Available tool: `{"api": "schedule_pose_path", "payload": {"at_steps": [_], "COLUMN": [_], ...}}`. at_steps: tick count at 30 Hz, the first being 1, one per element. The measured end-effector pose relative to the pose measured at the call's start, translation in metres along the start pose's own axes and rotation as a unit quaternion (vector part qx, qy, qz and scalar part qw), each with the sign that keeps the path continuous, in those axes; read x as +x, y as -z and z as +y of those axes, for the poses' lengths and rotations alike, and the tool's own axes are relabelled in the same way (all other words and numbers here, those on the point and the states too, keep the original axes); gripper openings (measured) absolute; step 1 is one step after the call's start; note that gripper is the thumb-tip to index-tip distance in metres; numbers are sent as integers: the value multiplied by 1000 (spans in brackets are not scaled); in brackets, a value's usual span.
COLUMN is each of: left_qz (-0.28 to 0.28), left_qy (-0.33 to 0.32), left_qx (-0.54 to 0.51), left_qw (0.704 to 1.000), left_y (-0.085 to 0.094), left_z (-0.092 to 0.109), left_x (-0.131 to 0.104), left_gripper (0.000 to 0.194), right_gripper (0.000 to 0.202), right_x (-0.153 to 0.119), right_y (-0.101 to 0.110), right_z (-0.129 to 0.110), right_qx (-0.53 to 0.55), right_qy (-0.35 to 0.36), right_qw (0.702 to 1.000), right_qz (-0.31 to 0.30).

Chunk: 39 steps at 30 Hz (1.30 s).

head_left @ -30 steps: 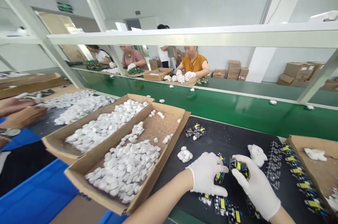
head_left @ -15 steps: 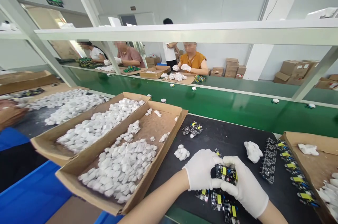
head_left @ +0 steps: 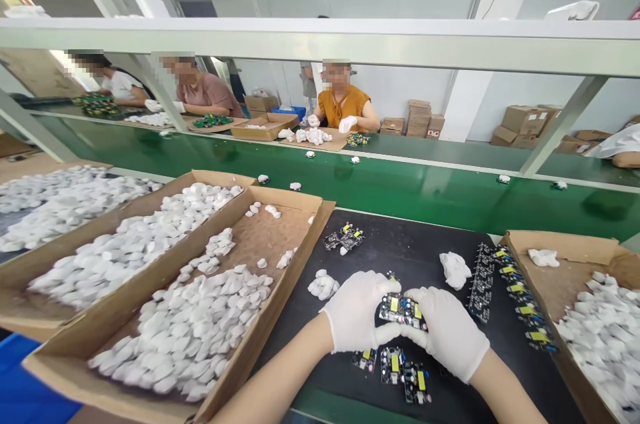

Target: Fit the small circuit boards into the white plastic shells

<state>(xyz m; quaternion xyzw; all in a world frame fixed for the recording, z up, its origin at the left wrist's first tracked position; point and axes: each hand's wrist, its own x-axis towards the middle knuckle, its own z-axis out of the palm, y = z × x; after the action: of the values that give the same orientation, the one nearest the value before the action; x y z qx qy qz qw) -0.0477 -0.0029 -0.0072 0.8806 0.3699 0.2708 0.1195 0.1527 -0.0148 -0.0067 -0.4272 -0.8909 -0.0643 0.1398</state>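
Note:
White gloves cover both of my hands. Between them I grip a small black circuit board (head_left: 401, 309) with yellow-topped parts, above the black mat. My left hand (head_left: 354, 312) pinches its left side, and my right hand (head_left: 449, 331) closes on its right side. Just below on the mat lie loose circuit boards (head_left: 393, 365). A lump of white putty-like material (head_left: 323, 285) rests left of my left hand, and another white lump (head_left: 455, 270) lies beyond my right hand. Further off are a few more boards (head_left: 345, 237).
Cardboard trays (head_left: 320, 211) full of white pieces stand at left; another cardboard tray (head_left: 565, 243) is at right. Beside it runs a row of boards (head_left: 523, 301). A green conveyor (head_left: 400, 194) with white-topped pieces crosses behind, under a white shelf beam (head_left: 320, 37). Co-workers sit opposite.
The view has swung to the right, so the trays and boards sit further left in it. Both hands still hold the board. A white sleeve and arm have appeared at far right.

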Motion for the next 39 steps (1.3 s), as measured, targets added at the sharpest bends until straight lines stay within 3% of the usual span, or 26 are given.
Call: {"api": "schedule_pose_path", "payload": {"at_steps": [4,7,9,12,16,22,28,29,31,34,39], "left_qz": [-47,-92,-93,-59,8,66,99,96,81,47,-62], "left_qy": [-19,-53,-52,-40,-40,-14,4,-1,-6,-5,-53], "left_qx": [64,70,52,-12,-101,-183,-218,-201,-138,-37,64], "left_qw": [997,992,993,997,994,981,971,975,987,998,995], "left_y": [0,0,-1,-3,-4,-4,-19,-21,-23,-19,-15], "left_z": [1,3,4,6,8,7,10,11,11,14,34], "left_x": [-1,0,0,-2,-6,-8,-7,-6,-3,5,28], "left_gripper": [70,58,52,55,60,45,29,27,30,38,39], "right_gripper": [43,47,52,57,53,40,33,33,30,33,35], "right_x": [-1,-2,-4,-5,-6,-2,5,4,-1,-18,-49], "right_y": [3,7,9,11,11,0,0,3,12,24,18], "right_z": [-4,-5,-5,-9,-17,-30,-30,-25,-11,9,25], "right_qx": [-57,-52,-1,124,273,384,479,460,362,200,58], "right_qy": [34,50,43,8,-44,-106,-198,-204,-198,-201,-235], "right_qw": [998,997,999,992,961,916,841,847,893,947,970], "right_qz": [2,-1,0,2,7,50,157,172,180,151,32]}}
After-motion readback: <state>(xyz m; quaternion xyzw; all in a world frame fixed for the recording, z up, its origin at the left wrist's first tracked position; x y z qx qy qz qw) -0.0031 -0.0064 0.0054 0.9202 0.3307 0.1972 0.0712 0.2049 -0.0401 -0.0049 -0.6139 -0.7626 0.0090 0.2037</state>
